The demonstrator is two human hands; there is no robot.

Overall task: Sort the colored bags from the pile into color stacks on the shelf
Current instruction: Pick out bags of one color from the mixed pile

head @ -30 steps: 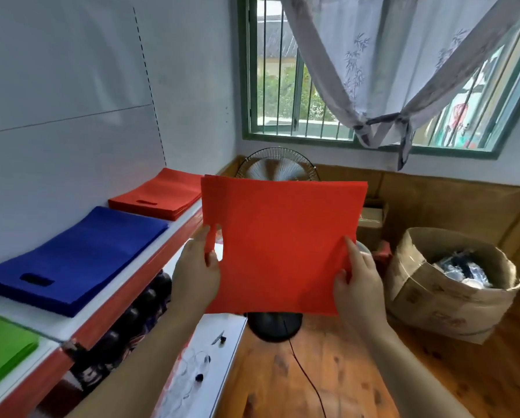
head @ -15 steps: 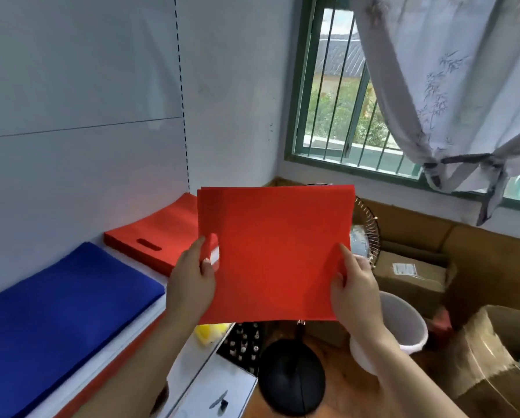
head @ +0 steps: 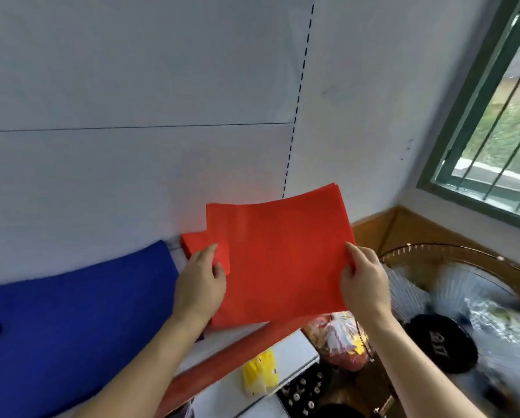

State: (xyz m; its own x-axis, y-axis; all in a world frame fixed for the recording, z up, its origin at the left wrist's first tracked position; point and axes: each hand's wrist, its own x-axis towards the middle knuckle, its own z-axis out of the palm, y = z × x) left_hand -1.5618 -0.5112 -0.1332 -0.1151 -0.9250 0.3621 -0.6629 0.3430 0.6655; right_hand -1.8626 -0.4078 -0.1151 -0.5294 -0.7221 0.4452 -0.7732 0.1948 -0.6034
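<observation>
A flat red bag (head: 283, 254) hangs tilted over the red stack (head: 196, 242) on the shelf (head: 252, 339), covering most of it. My left hand (head: 200, 285) pinches the bag's left edge near its handle cut-out. My right hand (head: 362, 279) grips the bag's right edge. To the left on the shelf lies the blue stack (head: 72, 321), with a handle slot at its near end. Only the red stack's left corner shows.
The white wall rises right behind the shelf. A standing fan (head: 451, 321) is close on the right, under the window (head: 500, 122). Below the shelf are a yellow packet (head: 260, 372), a plastic bag of goods (head: 337, 336) and a crate of dark bottles (head: 301, 393).
Both hands have carried the red bag left and forward over the red stack, lowering it from upright to nearly flat. The view has swung toward the shelf and wall.
</observation>
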